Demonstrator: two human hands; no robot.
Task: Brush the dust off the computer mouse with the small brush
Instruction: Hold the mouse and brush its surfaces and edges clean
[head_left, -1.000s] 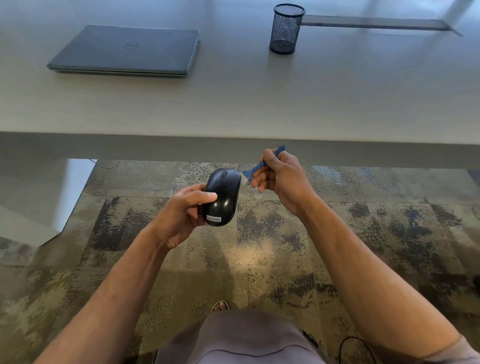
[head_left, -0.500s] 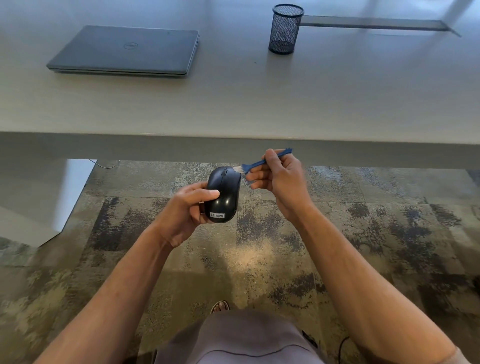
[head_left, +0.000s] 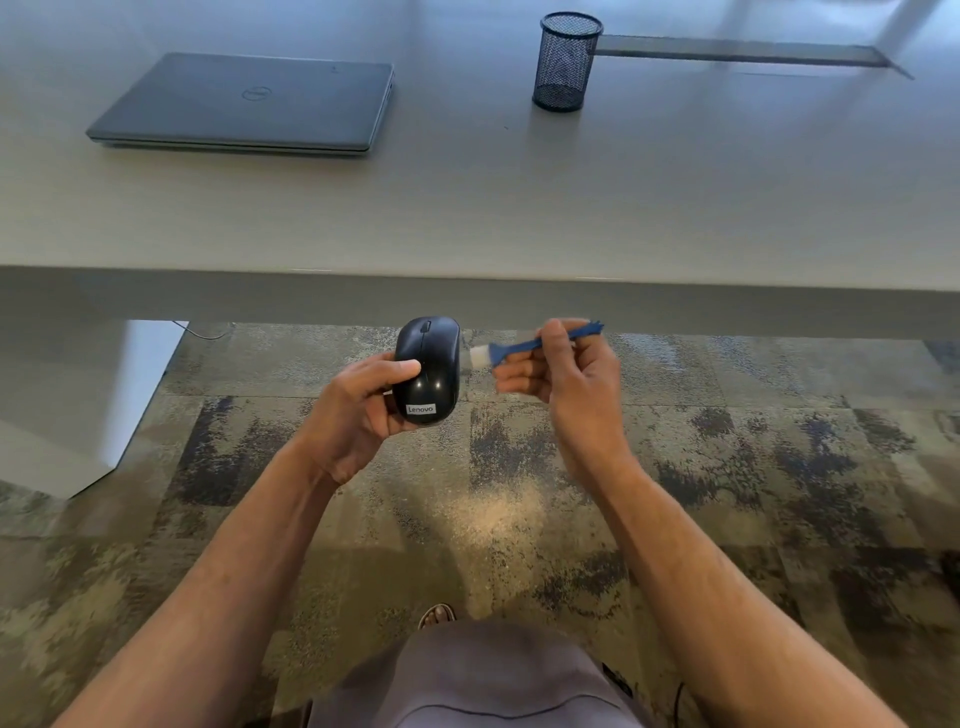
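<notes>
Your left hand (head_left: 363, 410) is gripping the mouse (head_left: 427, 371) in mid-air, over the floor and short of the table (head_left: 519, 208); your right hand (head_left: 563, 374) is pinching the brush (head_left: 524, 347), its bristles just beside the mouse. A hard stroke is likely risking a dropped mouse.

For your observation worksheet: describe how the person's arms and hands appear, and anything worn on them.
Both forearms are bare up to the frame's bottom edge. The left hand and right hand wear no gloves; no watch, ring or bracelet shows. The right hand is slightly motion-blurred.
</notes>
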